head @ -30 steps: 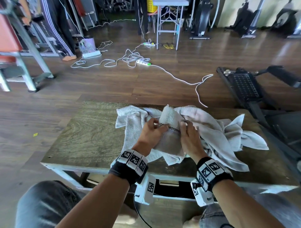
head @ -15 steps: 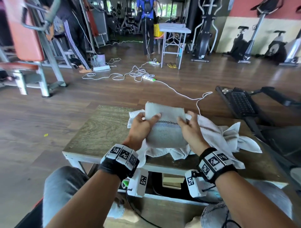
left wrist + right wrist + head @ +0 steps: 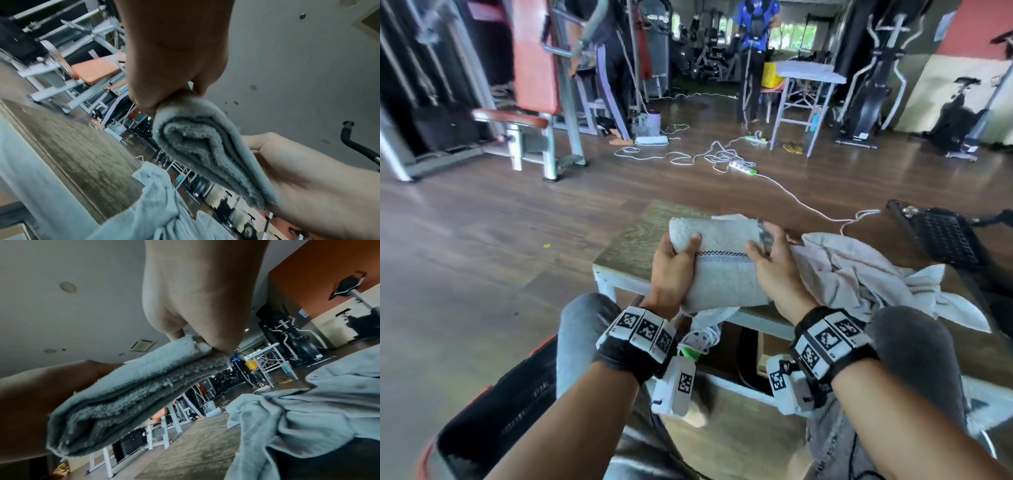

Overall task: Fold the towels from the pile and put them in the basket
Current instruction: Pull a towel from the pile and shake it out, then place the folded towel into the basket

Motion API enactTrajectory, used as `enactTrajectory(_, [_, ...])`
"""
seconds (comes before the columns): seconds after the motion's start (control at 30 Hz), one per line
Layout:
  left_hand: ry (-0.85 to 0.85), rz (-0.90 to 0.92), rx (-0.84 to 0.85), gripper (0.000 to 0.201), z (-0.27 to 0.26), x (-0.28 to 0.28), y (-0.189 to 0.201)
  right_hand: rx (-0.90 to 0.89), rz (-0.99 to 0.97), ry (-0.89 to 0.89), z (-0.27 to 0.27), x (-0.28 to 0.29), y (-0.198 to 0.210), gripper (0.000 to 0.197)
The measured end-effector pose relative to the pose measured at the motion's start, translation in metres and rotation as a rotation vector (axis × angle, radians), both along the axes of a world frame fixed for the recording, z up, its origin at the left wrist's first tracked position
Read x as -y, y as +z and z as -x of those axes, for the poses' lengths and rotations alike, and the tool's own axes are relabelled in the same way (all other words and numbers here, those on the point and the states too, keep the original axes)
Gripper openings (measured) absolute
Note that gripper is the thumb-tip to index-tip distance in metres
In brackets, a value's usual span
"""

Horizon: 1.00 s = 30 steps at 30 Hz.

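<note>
A folded grey towel (image 3: 722,265) with a checked stripe is held up above the near left part of the wooden table (image 3: 633,243). My left hand (image 3: 674,265) grips its left end, thumb on top, and my right hand (image 3: 770,260) grips its right end. The left wrist view shows the layered end of the folded towel (image 3: 207,151) pinched in my left hand (image 3: 174,95). In the right wrist view the same folded towel (image 3: 131,394) is clamped by my right hand (image 3: 197,337). A loose pile of towels (image 3: 866,277) lies on the table to the right. No basket is in view.
My knees in grey jeans (image 3: 585,325) sit under the table's near edge. White cables and a power strip (image 3: 743,168) lie on the wooden floor beyond. A red weight bench (image 3: 530,89) stands far left, a black machine (image 3: 941,236) at the right, a white stool (image 3: 804,99) farther back.
Both hands have lifted the folded towel off the pile and carried it up and to the left. The head view has tilted up toward the room.
</note>
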<state>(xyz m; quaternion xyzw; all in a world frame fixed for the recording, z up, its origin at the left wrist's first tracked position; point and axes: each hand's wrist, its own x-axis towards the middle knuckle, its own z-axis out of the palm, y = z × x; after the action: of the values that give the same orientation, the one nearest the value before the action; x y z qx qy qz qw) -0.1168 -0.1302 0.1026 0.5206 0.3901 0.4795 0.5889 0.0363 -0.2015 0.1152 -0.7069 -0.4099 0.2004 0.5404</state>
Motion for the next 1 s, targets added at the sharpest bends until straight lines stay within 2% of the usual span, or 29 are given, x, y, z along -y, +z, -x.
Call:
enactTrajectory(0.17, [0.201,0.009,-0.056,0.031,0.049,-0.006,0.011,0.064,-0.037,0.167,0.043,-0.028,0.008,0.041])
enactTrajectory(0.33, [0.404,-0.028,-0.105,0.034,0.104,-0.007,0.010,0.038,-0.027,0.287,0.098,-0.058,0.005,0.035])
enactTrajectory(0.5, [0.612,0.007,-0.112,0.036,0.170,0.004,0.018,0.043,-0.015,0.446,0.164,-0.081,0.005,0.036])
enactTrajectory(0.63, [0.755,0.030,-0.123,0.039,0.215,0.014,0.029,-0.023,-0.016,0.560,0.215,-0.094,-0.003,0.034])
enactTrajectory(0.83, [0.855,0.063,-0.171,0.042,0.270,0.035,0.021,-0.025,0.093,0.730,0.275,-0.101,-0.018,0.034])
enactTrajectory(1.0, [0.870,0.208,-0.310,0.022,0.296,0.050,-0.019,0.020,0.295,0.855,0.306,-0.099,-0.052,0.040])
